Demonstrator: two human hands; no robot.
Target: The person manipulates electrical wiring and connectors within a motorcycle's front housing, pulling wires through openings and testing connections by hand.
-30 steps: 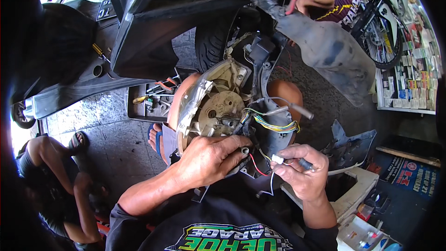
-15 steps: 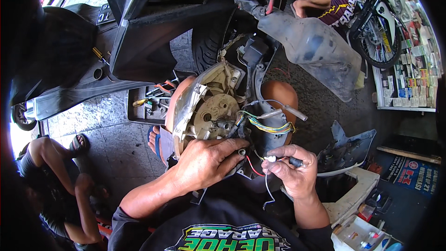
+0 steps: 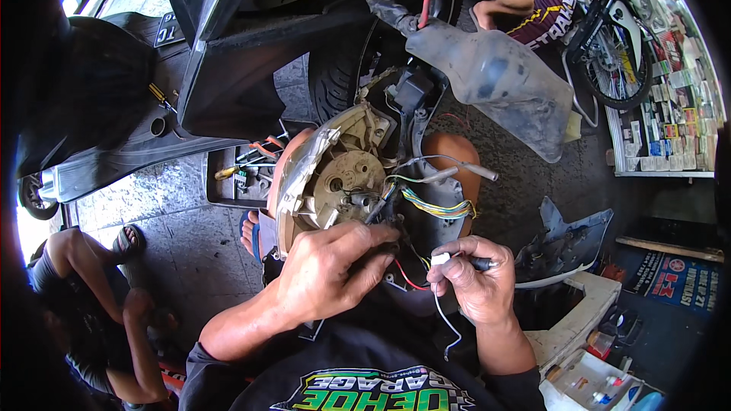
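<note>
So we've got the lamp housing between our knees, left hand at its near edge (can't tell if it's gripping), right hand apart, colourful wire bundle just beyond, white connector pinched in our right.

Remotely, I am counting 2 working bare hands, 1 small white plastic connector, 1 cream plastic lamp housing and 1 black rectangular tray.
</note>
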